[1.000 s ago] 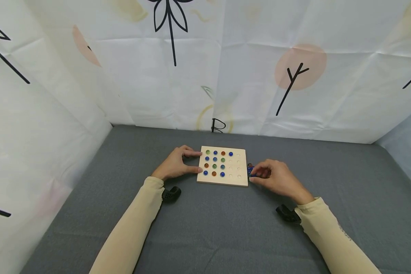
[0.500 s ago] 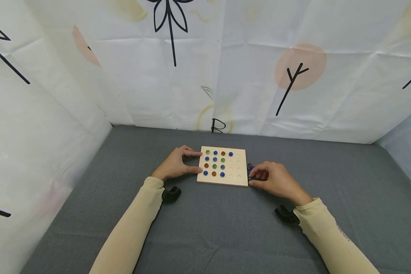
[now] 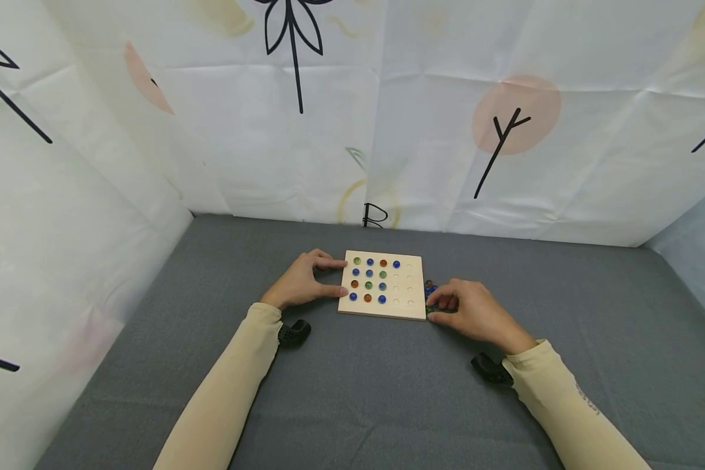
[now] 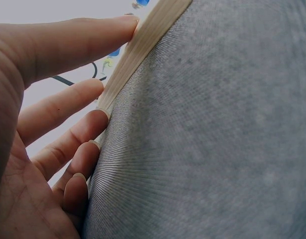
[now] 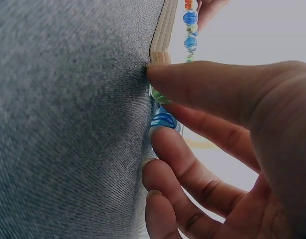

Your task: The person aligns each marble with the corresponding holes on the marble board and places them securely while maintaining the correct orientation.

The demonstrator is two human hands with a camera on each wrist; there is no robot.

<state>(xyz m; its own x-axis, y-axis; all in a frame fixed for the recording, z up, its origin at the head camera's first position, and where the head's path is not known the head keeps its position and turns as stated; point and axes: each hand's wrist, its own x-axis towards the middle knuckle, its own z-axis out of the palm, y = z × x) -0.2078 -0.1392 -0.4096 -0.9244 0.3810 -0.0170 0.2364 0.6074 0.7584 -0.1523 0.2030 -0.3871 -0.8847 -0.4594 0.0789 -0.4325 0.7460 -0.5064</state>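
A pale wooden board lies on the grey cloth, its left columns of round hollows filled with blue, green and amber marbles. My left hand is at its left edge, thumb and index spread apart and touching the rim; in the left wrist view the thumb meets the board's side. Beside the right edge, my right hand pinches a green marble low over the cloth between thumb and index finger. A blue marble sits just past it, by the middle fingertip.
A few loose blue and amber marbles lie against the board's right side, partly hidden by the right hand. Grey cloth covers the table. A white printed fabric hangs along the back and sides.
The right hand has shifted slightly toward me along the board's right edge, its fingertips now around a green marble. The left hand and board hold still.
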